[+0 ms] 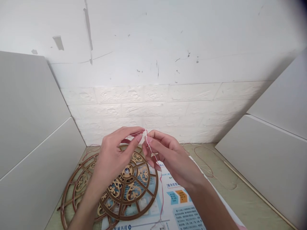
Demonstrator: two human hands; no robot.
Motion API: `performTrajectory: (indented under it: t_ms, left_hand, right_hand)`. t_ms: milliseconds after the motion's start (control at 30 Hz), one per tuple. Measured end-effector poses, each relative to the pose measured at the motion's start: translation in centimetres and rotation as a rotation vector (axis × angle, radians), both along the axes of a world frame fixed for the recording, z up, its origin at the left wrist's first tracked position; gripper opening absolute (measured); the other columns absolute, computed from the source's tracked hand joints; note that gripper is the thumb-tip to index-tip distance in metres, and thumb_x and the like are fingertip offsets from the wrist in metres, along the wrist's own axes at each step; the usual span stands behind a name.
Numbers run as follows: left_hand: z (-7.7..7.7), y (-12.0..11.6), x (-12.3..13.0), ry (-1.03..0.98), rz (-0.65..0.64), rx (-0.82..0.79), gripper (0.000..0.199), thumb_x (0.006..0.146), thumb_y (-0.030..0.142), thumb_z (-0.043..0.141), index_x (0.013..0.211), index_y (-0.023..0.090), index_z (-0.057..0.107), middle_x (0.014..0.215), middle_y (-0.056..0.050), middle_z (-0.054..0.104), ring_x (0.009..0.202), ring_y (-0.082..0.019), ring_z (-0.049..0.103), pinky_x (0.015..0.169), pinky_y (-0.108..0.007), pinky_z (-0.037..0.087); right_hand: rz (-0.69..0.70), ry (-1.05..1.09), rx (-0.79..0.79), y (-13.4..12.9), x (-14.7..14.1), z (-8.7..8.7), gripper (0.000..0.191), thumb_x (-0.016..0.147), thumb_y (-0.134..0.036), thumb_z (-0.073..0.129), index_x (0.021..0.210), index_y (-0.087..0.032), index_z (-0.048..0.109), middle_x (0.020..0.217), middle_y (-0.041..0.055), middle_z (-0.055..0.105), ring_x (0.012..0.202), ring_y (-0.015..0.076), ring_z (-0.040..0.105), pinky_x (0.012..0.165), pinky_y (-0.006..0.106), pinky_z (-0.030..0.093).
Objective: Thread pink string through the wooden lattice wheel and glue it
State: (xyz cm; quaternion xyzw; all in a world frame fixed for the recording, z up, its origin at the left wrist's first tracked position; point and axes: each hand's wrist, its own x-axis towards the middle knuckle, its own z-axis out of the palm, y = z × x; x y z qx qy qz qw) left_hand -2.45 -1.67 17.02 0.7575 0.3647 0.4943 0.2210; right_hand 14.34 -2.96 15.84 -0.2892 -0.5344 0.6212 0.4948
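Note:
My left hand and my right hand are raised close together, their fingertips almost meeting. Each pinches a thin white and pink thread that runs between them and hangs down past my right hand onto the paper. Below my hands lies a round, openwork wooden frame with scrolled carving and spokes, partly hidden by my left hand and wrist. It rests partly on a printed leaflet in blue and orange, which lies under my right forearm.
A loose tan cord lies curled on the pale green surface to the right. More cord lies at the far left behind the frame. White brick-textured wall stands ahead, with grey panels on both sides.

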Motion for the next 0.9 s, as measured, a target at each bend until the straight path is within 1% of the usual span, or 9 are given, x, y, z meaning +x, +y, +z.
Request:
performTrajectory:
  t_ms: [133,233,300,467,567,633,733,800,900]
  left_hand:
    - [0.2,0.0,-0.2,0.039,0.049,0.023,0.017,0.094,0.03,0.061,0.101,0.03,0.076,0.099,0.001,0.074,0.089,-0.014,0.067,0.067,-0.02,0.054]
    - [0.4,0.1,-0.9,0.056,0.074,0.004,0.017,0.094,0.032,0.061,0.099,0.03,0.077,0.096,0.0,0.074,0.085,-0.014,0.066,0.062,-0.018,0.052]
    - [0.7,0.2,-1.5,0.067,0.074,-0.028,0.017,0.093,0.035,0.061,0.097,0.029,0.077,0.096,-0.001,0.073,0.085,-0.015,0.066,0.061,-0.018,0.052]
    - [1.0,0.3,-2.8,0.069,0.066,-0.102,0.02,0.09,0.042,0.066,0.101,0.029,0.077,0.096,-0.002,0.073,0.088,-0.017,0.066,0.067,-0.02,0.053]
    - [1.2,0.3,-3.5,0.075,0.016,-0.17,0.025,0.088,0.043,0.067,0.105,0.027,0.076,0.087,-0.003,0.071,0.08,-0.017,0.066,0.064,-0.02,0.052]
    - [1.3,0.3,-3.9,0.08,-0.015,-0.226,0.026,0.087,0.043,0.069,0.105,0.026,0.076,0.086,-0.004,0.07,0.079,-0.017,0.065,0.062,-0.02,0.051]
    - [1.1,0.6,-4.1,-0.025,-0.044,-0.29,0.027,0.083,0.043,0.075,0.102,0.024,0.077,0.091,-0.006,0.07,0.082,-0.018,0.066,0.061,-0.019,0.051]
    - [0.8,0.8,-3.9,-0.164,-0.058,-0.323,0.026,0.08,0.041,0.079,0.099,0.023,0.077,0.094,-0.006,0.071,0.085,-0.018,0.067,0.063,-0.019,0.053]
    - [0.4,1.2,-3.3,-0.377,-0.094,-0.38,0.026,0.077,0.037,0.083,0.098,0.023,0.076,0.093,-0.005,0.07,0.087,-0.016,0.068,0.065,-0.015,0.055]
  right_hand:
    - [0.001,-0.028,0.015,0.3,0.2,-0.1,0.038,0.084,-0.051,0.072,0.077,-0.018,0.054,0.066,-0.0038,0.057,0.046,0.0043,0.042,0.043,0.02,0.027]
    - [0.002,-0.069,0.043,0.5,0.5,0.0,0.037,0.089,-0.051,0.067,0.078,-0.017,0.057,0.069,-0.0024,0.058,0.047,0.0043,0.04,0.046,0.022,0.027]
    - [-0.004,-0.115,0.065,0.7,0.9,0.0,0.038,0.09,-0.053,0.064,0.078,-0.016,0.06,0.071,-0.0011,0.058,0.049,0.0048,0.04,0.048,0.023,0.027]
    - [-0.026,-0.243,0.12,0.8,1.7,-0.1,0.034,0.079,-0.049,0.078,0.088,-0.017,0.072,0.062,-0.0036,0.05,0.056,0.0078,0.037,0.052,0.024,0.029]
    - [-0.052,-0.249,0.143,0.8,1.9,-0.1,0.033,0.082,-0.049,0.075,0.087,-0.017,0.075,0.062,-0.0021,0.051,0.055,0.0084,0.036,0.051,0.025,0.028]
    - [-0.076,-0.237,0.133,0.9,1.8,-0.1,0.032,0.082,-0.049,0.074,0.087,-0.018,0.075,0.063,-0.001,0.055,0.054,0.0085,0.037,0.05,0.025,0.029]
    - [-0.151,-0.217,0.119,1.0,1.7,0.0,0.034,0.081,-0.05,0.075,0.086,-0.017,0.072,0.064,0.0,0.059,0.053,0.0087,0.04,0.049,0.025,0.03]
    - [-0.19,-0.213,0.111,1.1,1.6,0.0,0.037,0.08,-0.053,0.075,0.086,-0.017,0.068,0.063,-0.0003,0.06,0.051,0.0085,0.041,0.047,0.025,0.029]
    - [-0.196,-0.235,0.115,1.2,1.3,-0.2,0.043,0.078,-0.057,0.074,0.087,-0.017,0.063,0.059,-0.0018,0.058,0.048,0.0076,0.039,0.046,0.024,0.027]
